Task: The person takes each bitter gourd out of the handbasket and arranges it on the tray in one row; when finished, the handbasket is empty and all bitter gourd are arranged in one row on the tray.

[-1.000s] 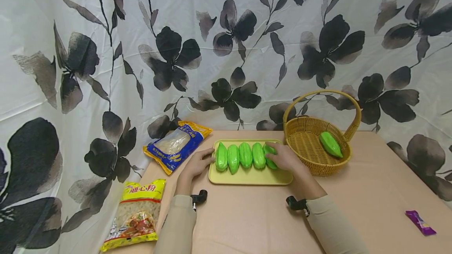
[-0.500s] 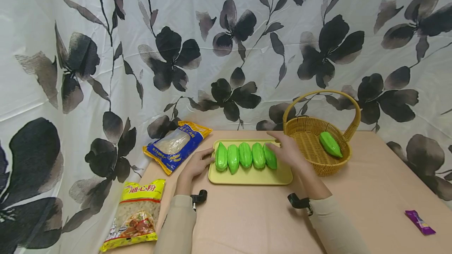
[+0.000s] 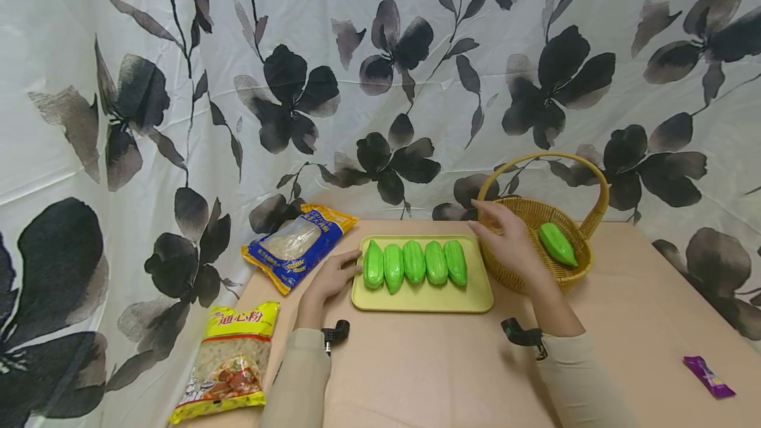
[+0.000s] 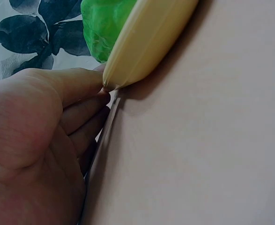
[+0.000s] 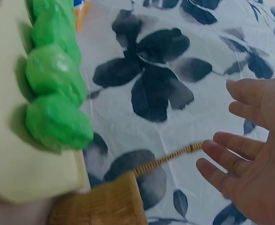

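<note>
A pale yellow tray (image 3: 416,301) holds a row of several oblong, shiny green vegetable-like pieces (image 3: 414,261); their exact kind is unclear. My left hand (image 3: 330,276) holds the tray's left rim, with thumb and fingertips at its edge (image 4: 142,44). Part of those fingers hides behind the thumb in the left wrist view. My right hand (image 3: 508,236) is in the air, fingers spread and holding nothing, in front of the left side of a wicker basket (image 3: 505,283). One more green piece (image 3: 557,244) lies inside that basket. The right wrist view shows the open palm (image 5: 254,154).
Left of the tray lies a blue and yellow noodle packet (image 3: 297,246). A yellow pasta bag (image 3: 228,362) lies nearer the left front. On the right is a small purple packet (image 3: 709,376). A floral curtain (image 3: 380,84) hangs behind the table (image 3: 428,368).
My right hand has let go of the rightmost green piece on the tray and moved right, toward the basket. That piece is now fully visible. The left hand stays at the tray's rim.
</note>
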Tool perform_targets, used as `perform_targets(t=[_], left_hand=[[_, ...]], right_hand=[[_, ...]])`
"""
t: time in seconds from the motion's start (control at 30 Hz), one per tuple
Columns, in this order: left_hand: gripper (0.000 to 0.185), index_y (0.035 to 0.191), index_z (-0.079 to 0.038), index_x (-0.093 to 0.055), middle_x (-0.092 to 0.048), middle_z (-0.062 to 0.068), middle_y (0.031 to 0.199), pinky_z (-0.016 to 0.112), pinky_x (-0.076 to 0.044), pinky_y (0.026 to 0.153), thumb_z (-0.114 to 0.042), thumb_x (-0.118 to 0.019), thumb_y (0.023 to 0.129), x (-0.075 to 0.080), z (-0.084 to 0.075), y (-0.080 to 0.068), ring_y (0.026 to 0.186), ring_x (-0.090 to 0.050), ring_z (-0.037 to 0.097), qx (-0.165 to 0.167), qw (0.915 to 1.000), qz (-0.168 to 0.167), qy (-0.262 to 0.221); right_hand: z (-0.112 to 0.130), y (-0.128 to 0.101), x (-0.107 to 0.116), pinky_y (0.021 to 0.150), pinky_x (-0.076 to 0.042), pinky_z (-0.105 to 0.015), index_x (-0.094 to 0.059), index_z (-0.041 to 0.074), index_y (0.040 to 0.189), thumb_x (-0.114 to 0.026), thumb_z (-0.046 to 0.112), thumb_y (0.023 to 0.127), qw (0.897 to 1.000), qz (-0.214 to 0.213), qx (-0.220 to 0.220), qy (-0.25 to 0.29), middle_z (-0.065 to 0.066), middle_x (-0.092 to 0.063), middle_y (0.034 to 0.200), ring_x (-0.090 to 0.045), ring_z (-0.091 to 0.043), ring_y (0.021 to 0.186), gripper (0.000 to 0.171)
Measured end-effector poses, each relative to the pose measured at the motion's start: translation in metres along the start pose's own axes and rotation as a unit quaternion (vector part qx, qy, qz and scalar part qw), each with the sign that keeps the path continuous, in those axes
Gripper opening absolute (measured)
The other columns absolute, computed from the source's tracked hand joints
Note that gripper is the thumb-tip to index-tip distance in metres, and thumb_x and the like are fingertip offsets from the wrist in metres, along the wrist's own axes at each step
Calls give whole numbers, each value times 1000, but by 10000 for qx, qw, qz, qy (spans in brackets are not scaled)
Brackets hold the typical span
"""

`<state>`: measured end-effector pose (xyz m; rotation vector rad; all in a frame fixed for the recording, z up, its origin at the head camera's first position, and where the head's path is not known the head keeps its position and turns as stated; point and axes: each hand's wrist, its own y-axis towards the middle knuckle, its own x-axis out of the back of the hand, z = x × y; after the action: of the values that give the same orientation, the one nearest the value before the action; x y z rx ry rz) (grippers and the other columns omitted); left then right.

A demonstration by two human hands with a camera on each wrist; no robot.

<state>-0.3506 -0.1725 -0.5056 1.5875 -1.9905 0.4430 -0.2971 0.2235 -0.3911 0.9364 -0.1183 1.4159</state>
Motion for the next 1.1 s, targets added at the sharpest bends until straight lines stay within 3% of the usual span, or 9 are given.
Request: perform_targets(t=[0.33,0.53,0.73,0.93,1.1], left_hand=[[46,140,-14,-52,-51,-1,141,43,-29,115,-24,-60,96,0,1,0,137,-37,23,15,10000,-2,30],[46,140,-14,-52,-51,0,141,44,-29,114,-23,-60,96,0,1,-1,137,-37,23,8,10000,3,-19],[46,140,-15,-51,-51,-1,142,44,-29,115,-24,-60,96,0,0,-1,137,-37,23,24,10000,-1,6],[46,140,-15,-52,-51,-1,141,44,-29,114,-25,-60,96,-1,-1,0,137,-37,23,51,10000,-1,64],[46,140,-14,-52,-51,0,142,45,-29,115,-24,-59,96,-1,-2,-1,138,-37,24,49,10000,-10,24]], right_hand=[[-29,-3,32,98,-44,-55,-52,12,139,-61,30,95,9988,-475,-127,-25,-15,-45,140,-46,-36,123,49],[-48,-7,46,94,-42,-59,-49,11,142,-59,33,96,9954,-586,-505,-567,-19,-41,144,-40,-41,129,52],[-68,-14,53,103,-28,-67,-43,10,145,-54,42,96,9892,-558,-906,-1007,-24,-35,147,-31,-47,134,59],[-87,-15,57,102,-27,-69,-43,6,145,-56,29,98,9876,-543,-884,-1175,-29,-35,144,-30,-51,132,54],[-99,-14,60,102,-26,-70,-43,2,143,-56,24,98,9834,-174,-1084,-1444,-34,-32,143,-27,-54,131,52]])
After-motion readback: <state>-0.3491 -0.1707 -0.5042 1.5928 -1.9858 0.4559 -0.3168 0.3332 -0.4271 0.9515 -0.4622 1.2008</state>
